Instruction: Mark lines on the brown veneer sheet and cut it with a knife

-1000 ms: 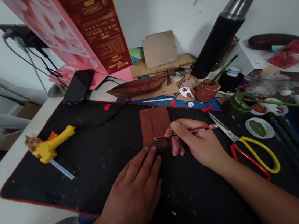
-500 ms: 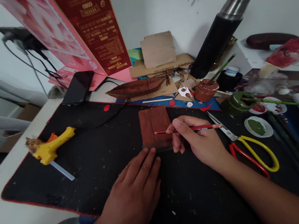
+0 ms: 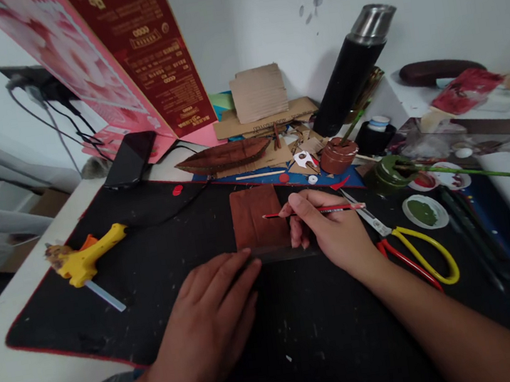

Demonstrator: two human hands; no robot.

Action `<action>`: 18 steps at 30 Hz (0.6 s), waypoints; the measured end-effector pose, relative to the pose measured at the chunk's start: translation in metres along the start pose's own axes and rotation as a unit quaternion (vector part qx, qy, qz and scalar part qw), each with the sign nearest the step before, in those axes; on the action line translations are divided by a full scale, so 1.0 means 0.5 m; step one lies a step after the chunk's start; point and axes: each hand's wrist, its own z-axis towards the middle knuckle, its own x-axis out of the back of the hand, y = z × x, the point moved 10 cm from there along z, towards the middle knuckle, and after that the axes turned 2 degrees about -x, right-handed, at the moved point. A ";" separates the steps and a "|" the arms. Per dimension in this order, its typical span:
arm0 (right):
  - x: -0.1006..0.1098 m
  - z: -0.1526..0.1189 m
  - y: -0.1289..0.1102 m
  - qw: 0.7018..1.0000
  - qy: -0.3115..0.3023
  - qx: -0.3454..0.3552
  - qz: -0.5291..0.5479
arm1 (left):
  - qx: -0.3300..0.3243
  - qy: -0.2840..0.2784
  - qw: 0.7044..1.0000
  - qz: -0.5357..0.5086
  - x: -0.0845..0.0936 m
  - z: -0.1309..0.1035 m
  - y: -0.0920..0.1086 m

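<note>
Shifting left across the view since half a second earlier, the white counter (image 3: 29, 374) carried a matte black mat (image 3: 185, 232), red-edged and flecked with pale crumbs. The left hand (image 3: 209, 305) had drawn back slightly toward the near side, its grip loose and uncurled, fingertips at the near left corner of a brown piece (image 3: 256, 216). The right hand (image 3: 326, 225) stayed at that piece's right side, its grip pinched around a slim red-and-black pencil (image 3: 338, 208). Farther right lay scissors (image 3: 377, 224) with metal blades and looped red and yellow handles. The brown piece lay flat at the middle of the mat, roughly square, faintly creased. A thin, see-through strip (image 3: 292, 251) had slid nearer and rightward, to along its near edge. The pencil's pointed tip lay over the brown surface; whether it touched, I could not tell.
</note>
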 end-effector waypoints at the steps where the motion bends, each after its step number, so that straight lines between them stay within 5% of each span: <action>1: 0.001 0.000 -0.001 1.000 -0.001 0.000 0.000 | 0.006 -0.003 1.000 0.017 0.000 0.007 -0.012; 11: -0.003 0.001 -0.003 1.000 -0.014 0.009 -0.010 | 0.068 -0.092 0.990 -0.077 -0.040 0.041 -0.091; 18: -0.001 0.000 -0.008 1.000 -0.013 0.013 -0.009 | 0.106 -0.130 0.974 -0.151 -0.059 0.041 -0.102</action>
